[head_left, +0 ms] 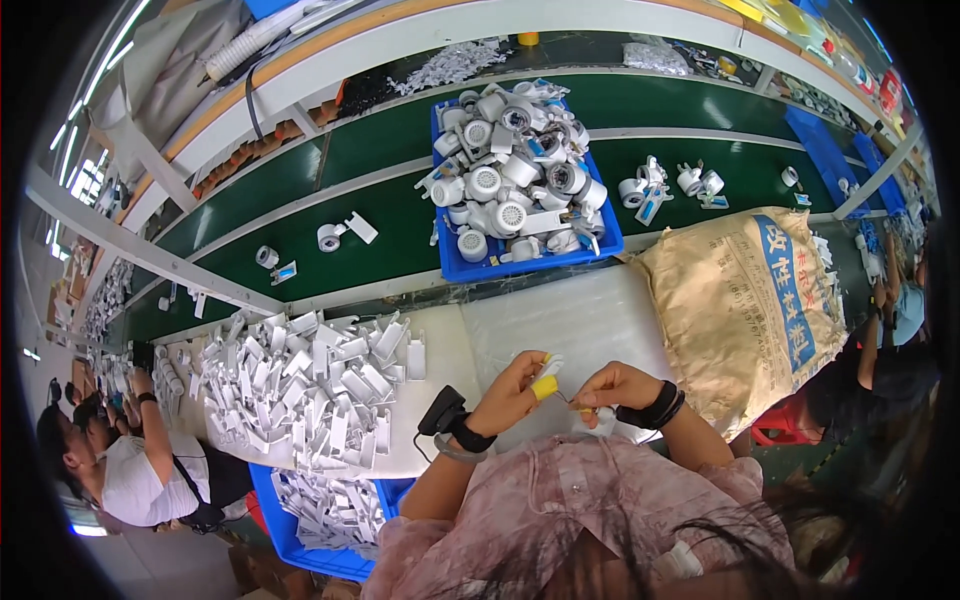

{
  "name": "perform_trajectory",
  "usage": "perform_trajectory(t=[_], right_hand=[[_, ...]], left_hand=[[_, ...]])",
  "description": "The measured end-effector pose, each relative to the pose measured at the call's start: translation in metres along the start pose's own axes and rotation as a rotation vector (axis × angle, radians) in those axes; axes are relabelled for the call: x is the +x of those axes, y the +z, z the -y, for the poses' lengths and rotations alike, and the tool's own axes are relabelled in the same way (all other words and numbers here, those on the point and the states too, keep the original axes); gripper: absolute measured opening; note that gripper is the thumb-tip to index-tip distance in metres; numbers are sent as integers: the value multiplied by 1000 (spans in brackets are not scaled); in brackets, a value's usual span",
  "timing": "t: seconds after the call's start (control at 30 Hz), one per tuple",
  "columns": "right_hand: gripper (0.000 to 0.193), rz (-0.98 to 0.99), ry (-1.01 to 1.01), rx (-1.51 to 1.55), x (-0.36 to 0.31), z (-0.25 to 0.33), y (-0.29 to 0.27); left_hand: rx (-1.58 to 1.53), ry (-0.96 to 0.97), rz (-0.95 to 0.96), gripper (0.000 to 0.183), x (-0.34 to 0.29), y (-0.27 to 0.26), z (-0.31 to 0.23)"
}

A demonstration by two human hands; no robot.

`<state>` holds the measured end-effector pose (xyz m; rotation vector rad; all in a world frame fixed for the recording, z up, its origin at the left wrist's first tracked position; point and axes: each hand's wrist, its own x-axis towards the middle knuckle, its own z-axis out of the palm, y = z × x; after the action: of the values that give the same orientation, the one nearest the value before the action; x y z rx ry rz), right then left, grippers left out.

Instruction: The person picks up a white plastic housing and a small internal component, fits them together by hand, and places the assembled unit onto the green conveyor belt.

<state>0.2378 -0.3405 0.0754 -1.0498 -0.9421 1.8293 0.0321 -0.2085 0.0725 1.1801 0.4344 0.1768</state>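
My left hand point(512, 395) is closed in a pinch over the pale work surface, with yellow covers on its thumb and a fingertip. A small white piece point(557, 366) shows between those fingers; its kind is too small to tell. Close to its right, my right hand point(617, 388) is also pinched, and a thin dark strand seems to run between the two hands. Below the right fingers a white plastic part point(603, 422) is partly visible. What the right fingertips grip is hidden. A dark strap sits on each wrist, the left one bearing a black box point(440, 410).
White plastic parts point(320, 375) are heaped at left, above a blue bin point(290, 530) of similar pieces. A blue crate point(530, 268) piled with round white fan-like units stands on the green conveyor point(380, 190). A brown sack point(740, 310) lies at right. People work at both sides.
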Motion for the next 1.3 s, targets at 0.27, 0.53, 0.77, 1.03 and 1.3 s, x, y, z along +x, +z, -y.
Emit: perform_trajectory(t=[0.27,0.53,0.77,1.03,1.3], right_hand=[[14,-817,-570,-1024,18,-5,25],[13,-858,-588,-737,24,-11,34],[20,-835,-771,-899,22,-7,37],[24,-847,-792,-841,23,-10,37],[24,-857,-811,-854,24,-10,36]], left_hand=[[197,100,-184,32,4,8,11],[-69,62,-248,31,8,17,12],[-85,209,-209,31,3,24,5],[-150,224,-158,35,1,33,5],[18,215,-162,34,-1,38,-5]])
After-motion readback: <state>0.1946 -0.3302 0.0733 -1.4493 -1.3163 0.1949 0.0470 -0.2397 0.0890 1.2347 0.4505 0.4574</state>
